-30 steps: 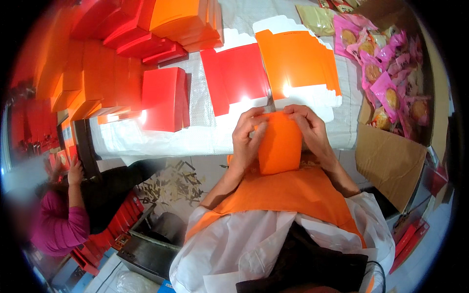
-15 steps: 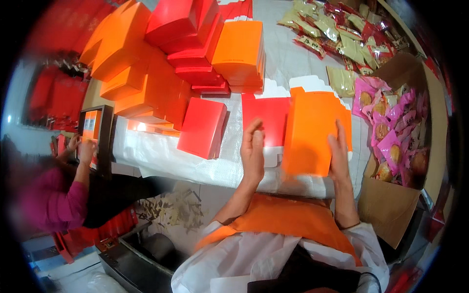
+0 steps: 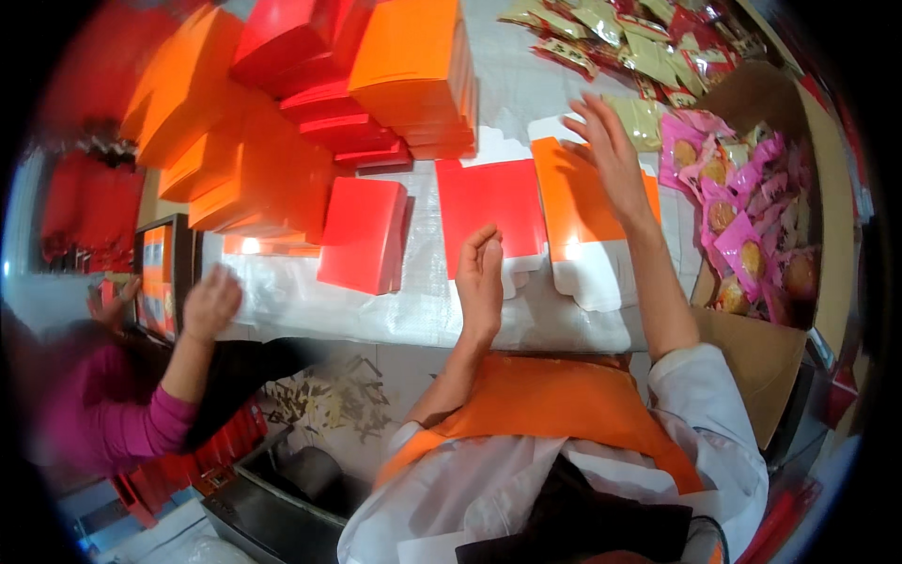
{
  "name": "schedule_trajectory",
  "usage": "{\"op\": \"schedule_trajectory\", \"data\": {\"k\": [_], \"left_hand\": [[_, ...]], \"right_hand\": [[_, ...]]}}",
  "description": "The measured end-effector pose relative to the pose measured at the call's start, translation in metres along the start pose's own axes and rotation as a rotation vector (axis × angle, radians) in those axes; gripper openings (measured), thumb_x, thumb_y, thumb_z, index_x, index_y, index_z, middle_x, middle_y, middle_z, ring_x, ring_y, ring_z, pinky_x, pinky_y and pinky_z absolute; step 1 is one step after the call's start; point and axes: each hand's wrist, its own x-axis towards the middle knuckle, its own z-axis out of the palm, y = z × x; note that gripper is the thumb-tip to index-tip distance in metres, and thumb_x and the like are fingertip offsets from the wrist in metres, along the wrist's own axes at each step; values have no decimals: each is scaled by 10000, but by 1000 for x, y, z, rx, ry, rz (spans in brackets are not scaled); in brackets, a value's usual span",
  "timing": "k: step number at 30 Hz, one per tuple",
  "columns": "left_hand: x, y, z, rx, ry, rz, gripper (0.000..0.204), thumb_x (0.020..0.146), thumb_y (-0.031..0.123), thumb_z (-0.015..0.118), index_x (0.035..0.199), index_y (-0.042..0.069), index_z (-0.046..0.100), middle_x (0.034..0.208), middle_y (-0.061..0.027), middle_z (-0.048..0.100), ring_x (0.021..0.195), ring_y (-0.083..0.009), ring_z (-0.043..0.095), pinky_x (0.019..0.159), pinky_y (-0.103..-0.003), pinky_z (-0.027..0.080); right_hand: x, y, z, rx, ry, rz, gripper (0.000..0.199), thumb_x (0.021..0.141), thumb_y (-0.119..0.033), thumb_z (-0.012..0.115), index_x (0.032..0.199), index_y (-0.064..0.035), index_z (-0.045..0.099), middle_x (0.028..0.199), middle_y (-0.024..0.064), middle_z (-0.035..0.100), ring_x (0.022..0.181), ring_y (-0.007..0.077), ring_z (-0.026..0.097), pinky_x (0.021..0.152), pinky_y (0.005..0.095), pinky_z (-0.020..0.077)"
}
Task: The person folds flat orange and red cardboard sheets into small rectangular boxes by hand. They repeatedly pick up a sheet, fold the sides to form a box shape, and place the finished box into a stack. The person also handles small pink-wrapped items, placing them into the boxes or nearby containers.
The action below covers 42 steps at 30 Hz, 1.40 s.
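Orange flat carton (image 3: 573,202) lies unfolded on tabletop (image 3: 423,301), beside red flat (image 3: 490,214). Right hand (image 3: 611,150) spread open on it, left hand (image 3: 481,282) empty w/ fingers together nearby. Finished boxes (image 3: 413,66) stacked behind; this one's not yet folded.

The left hand (image 3: 481,277) is held edge-up with fingers together; the right hand (image 3: 611,150) is extended forward, fingers spread, palm down.

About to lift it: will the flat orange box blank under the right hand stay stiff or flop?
The orange box blank looks like thin card lying flat, so probably light and bendy. Its glossy face may slide on the table cover. The right hand reaches over it.
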Motion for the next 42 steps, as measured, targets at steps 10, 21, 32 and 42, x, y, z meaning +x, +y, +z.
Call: {"op": "schedule_trajectory", "data": {"k": [10, 21, 32, 42], "left_hand": [[32, -53, 63, 677, -340, 308, 491, 822, 128, 521, 1187, -136, 324, 1165, -291, 416, 1117, -402, 385, 944, -418, 313], [49, -14, 81, -122, -241, -187, 354, 891, 137, 461, 1191, -32, 377, 1061, -106, 524, 911, -164, 536, 769, -271, 446], [36, -18, 85, -230, -160, -44, 438, 940, 342, 343, 1185, -21, 369, 1094, -113, 503, 963, -181, 521, 820, -319, 444], [39, -2, 84, -175, -297, -105, 397, 941, 308, 352, 1151, -26, 392, 1076, -113, 505, 943, -172, 515, 811, -295, 430]], "right_hand": [[-99, 79, -44, -1347, -6, -179, 598, 788, -238, 582, 1278, 1, 338, 1347, 149, 322, 1270, 250, 277, 1019, 513, 153], [-105, 76, -62, -1080, -110, -393, 470, 807, -179, 558, 1236, -46, 422, 1278, 122, 421, 1220, 275, 360, 1012, 483, 210], [-149, 51, -54, 853, 172, 598, 345, 914, -242, 436, 1149, 8, 470, 1129, 130, 519, 1025, 225, 504, 905, 350, 397], [-125, 59, -40, 1153, -19, 601, 422, 905, -350, 430, 1232, -84, 400, 1196, 38, 472, 1100, 188, 443, 947, 357, 351]]}}
